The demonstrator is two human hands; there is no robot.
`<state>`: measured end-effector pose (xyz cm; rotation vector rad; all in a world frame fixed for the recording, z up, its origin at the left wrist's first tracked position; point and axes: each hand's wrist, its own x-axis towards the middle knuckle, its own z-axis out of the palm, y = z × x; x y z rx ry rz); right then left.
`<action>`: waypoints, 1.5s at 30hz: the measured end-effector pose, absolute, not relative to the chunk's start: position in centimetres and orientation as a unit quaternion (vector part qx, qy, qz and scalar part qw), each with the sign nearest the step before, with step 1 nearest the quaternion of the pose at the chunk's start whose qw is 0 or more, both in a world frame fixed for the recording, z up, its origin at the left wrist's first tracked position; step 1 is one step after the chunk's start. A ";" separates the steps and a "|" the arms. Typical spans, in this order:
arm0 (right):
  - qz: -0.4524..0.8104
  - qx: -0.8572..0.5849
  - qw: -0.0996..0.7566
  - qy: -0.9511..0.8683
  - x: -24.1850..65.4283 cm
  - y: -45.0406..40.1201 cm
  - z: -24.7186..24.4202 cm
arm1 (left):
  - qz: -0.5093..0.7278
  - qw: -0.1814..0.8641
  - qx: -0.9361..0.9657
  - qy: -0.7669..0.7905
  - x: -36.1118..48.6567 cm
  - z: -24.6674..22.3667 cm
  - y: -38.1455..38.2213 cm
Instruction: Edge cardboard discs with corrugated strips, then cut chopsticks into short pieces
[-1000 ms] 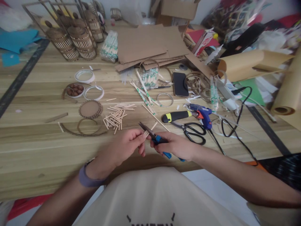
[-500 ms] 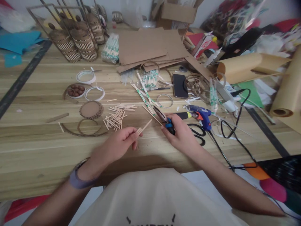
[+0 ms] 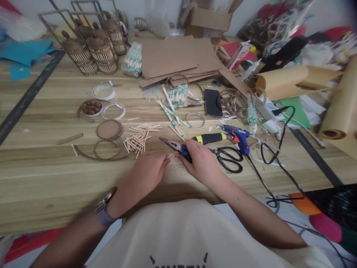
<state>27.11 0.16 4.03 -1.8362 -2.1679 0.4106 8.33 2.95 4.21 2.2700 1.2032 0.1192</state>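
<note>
My right hand (image 3: 199, 158) is wrapped around long-nose pliers (image 3: 170, 144), whose dark jaws point left. In my left hand (image 3: 150, 167), the fingers pinch a short wooden stick (image 3: 169, 156); its right end reaches my right fingertips, and part of it is hidden. A heap of short cut sticks (image 3: 141, 137) lies just beyond my left hand. Longer sticks in green-printed wrappers (image 3: 169, 113) lie beyond the pliers. Black-handled scissors (image 3: 230, 158) rest to the right of my right hand.
A blue glue gun (image 3: 238, 137) with a black cord stands right, beside a yellow-and-black handle (image 3: 210, 139). A phone (image 3: 213, 102), cardboard sheets (image 3: 178, 56) and a paper roll (image 3: 281, 82) lie farther back. A round cardboard piece (image 3: 109, 129), tape rings (image 3: 103, 92) and stick-covered lanterns (image 3: 103, 56) are left.
My right hand has brought the pliers left and closer to my left hand. The stick's long free end no longer shows. My left hand has turned, showing the watch face.
</note>
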 end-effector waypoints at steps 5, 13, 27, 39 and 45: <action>0.098 -0.654 0.132 -0.739 26.3 0.4 2.9 | 0.010 0.168 0.865 0.474 9.1 4.0 2.4; 0.112 -0.665 0.135 -0.726 25.8 1.9 2.4 | 0.048 0.280 0.811 0.511 8.7 3.9 3.3; 0.296 -0.565 0.187 -0.747 26.4 1.4 4.9 | 0.237 0.689 0.506 0.461 9.1 2.6 4.2; 0.355 -0.602 0.344 -0.627 26.0 0.4 2.9 | 0.263 0.775 0.401 0.411 9.1 2.2 3.6; 0.325 -0.614 0.343 -0.633 24.9 -0.2 1.9 | 0.295 0.789 0.377 0.385 9.7 1.6 3.2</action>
